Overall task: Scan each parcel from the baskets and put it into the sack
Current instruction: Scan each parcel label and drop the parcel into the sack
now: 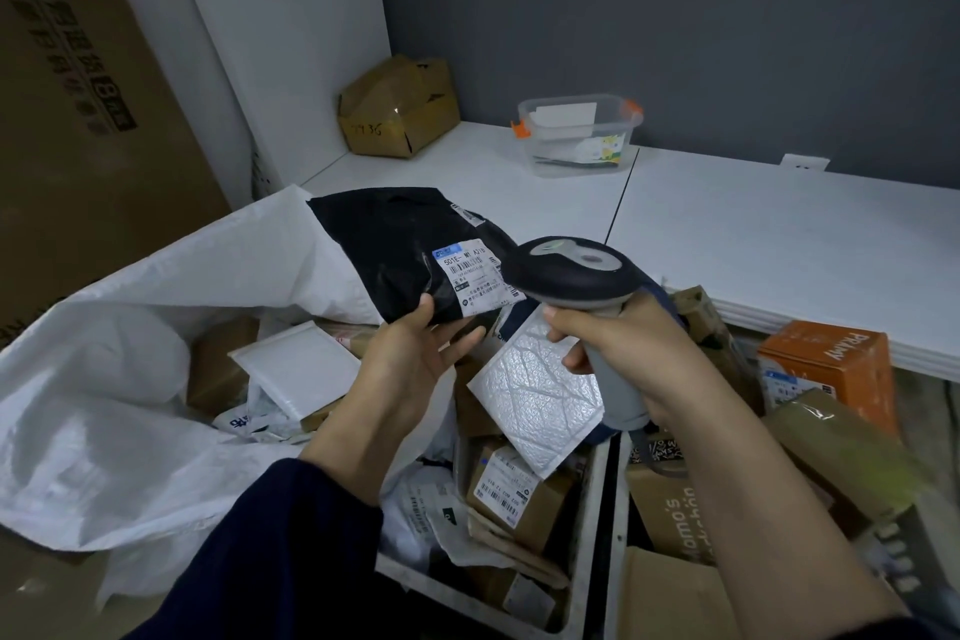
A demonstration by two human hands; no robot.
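The black parcel (395,244), a soft plastic mailer, is held up in the air above the open mouth of the sack (130,405) and the near basket (587,535). Its white shipping label (475,278) faces up. The left hand (410,353) pinches the parcel's lower edge, thumb on top just beside the label and fingers underneath. The right hand (623,343) is clenched around the grey handle of the scanner (571,270), whose dark head sits just beside the label's right edge.

Below the scanner, a white bubble mailer (535,395) lies tilted on top of brown cartons and other labelled packets in the near basket. A second basket (615,561) stands touching it on the right and holds more cartons, with an orange box (831,359) near its far end. The white woven sack lies on the left and holds padded envelopes and brown packages.

Behind them is the white table (779,234), which carries a dented cardboard box (397,112) in the corner and a clear plastic tub (576,135) with orange clips nearby.
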